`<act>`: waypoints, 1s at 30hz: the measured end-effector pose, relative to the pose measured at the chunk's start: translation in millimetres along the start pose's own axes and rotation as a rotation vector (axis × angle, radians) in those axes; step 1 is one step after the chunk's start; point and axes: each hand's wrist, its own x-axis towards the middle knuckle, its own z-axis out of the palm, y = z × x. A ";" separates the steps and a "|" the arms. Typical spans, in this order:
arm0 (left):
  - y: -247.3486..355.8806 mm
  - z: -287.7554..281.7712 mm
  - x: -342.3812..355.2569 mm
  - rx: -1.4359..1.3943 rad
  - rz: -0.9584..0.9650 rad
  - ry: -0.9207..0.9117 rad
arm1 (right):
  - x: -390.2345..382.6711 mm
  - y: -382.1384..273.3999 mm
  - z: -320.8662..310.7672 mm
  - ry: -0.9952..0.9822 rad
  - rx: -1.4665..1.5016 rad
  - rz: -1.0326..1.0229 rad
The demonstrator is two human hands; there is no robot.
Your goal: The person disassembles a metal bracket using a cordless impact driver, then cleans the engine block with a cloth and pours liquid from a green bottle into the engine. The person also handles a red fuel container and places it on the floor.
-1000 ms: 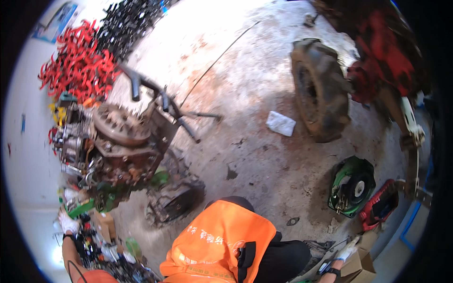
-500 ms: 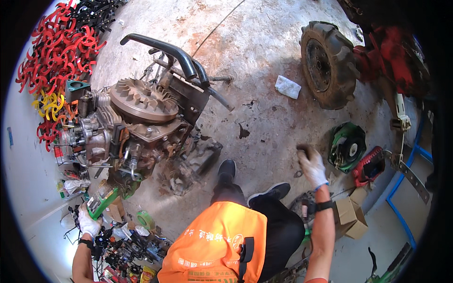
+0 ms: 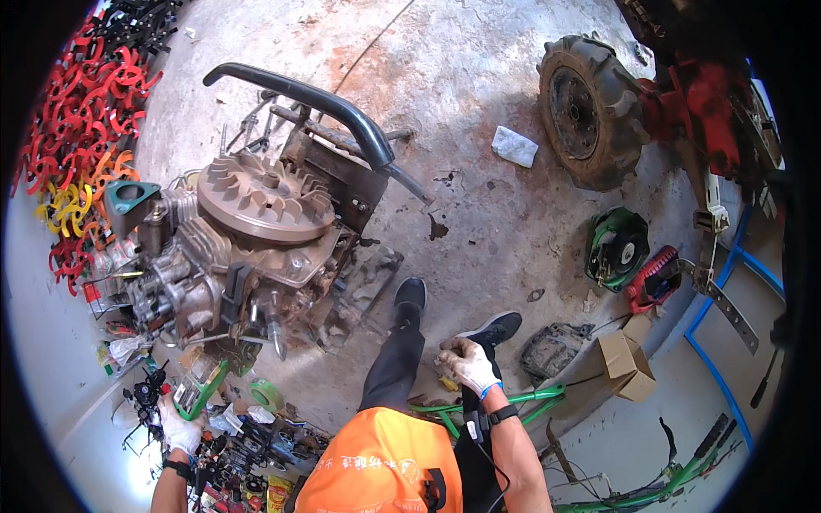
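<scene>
At the lower left my left hand (image 3: 181, 422), in a white glove, grips a green frame-like part (image 3: 203, 395) with a pale inner face. Loose small parts lie under and beside it. My right hand (image 3: 469, 363), also gloved, is in front of my right leg with its fingers curled together. Whatever it may hold is too small to tell. A grimy engine (image 3: 214, 265) stands to the left, its finned flywheel (image 3: 267, 195) uncovered on top. Neither hand touches the engine.
A black curved bar (image 3: 299, 94) rises over the engine's far side. Tractor-type wheel (image 3: 575, 111), green round housing (image 3: 617, 248) and red part (image 3: 654, 280) are to the right. Nearer are an open cardboard box (image 3: 627, 363) and green tubing (image 3: 530, 398). Red curved blades (image 3: 85, 111) pile at far left.
My right hand has moved left and nearer, from beside the green housing to before my leg. The green part in my left hand has turned and moved slightly right and nearer. The view has shifted.
</scene>
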 end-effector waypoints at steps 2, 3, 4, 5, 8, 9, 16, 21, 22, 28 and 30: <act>-0.8 2.6 0.8 -0.005 0.008 0.014 | 2.1 -4.5 8.9 0.063 -0.097 -0.133; -2.0 3.1 1.6 -0.001 -0.010 0.009 | 4.0 -8.6 13.6 0.045 -0.094 -0.096; -3.4 3.6 1.9 0.001 0.034 0.036 | 6.6 -14.4 17.8 0.049 -0.058 -0.072; -5.2 3.7 2.8 0.002 0.019 0.020 | 9.8 -21.4 21.9 0.046 -0.022 -0.021; -11.0 3.2 4.7 -0.010 0.031 -0.011 | 13.7 -48.0 41.1 0.091 -0.043 -0.072; -12.2 3.6 5.7 -0.021 0.028 -0.011 | 12.6 -58.0 49.0 0.117 -0.085 -0.068; 1.0 -13.0 17.2 -0.033 0.016 -0.193 | -15.6 -126.0 103.7 0.070 -0.047 -0.281; 34.9 -47.1 13.8 -0.067 0.134 -0.294 | -28.6 -141.1 114.6 0.088 -0.028 -0.213; 45.4 -48.4 10.8 -0.109 0.204 -0.241 | -30.0 -137.2 111.2 0.110 -0.023 -0.222; 72.0 -61.8 -4.1 -0.303 0.253 -0.367 | -39.2 -84.3 83.4 0.380 0.109 -0.193; 69.7 -61.0 -6.4 -0.234 0.229 -0.373 | -42.9 -61.6 72.2 0.474 0.170 -0.170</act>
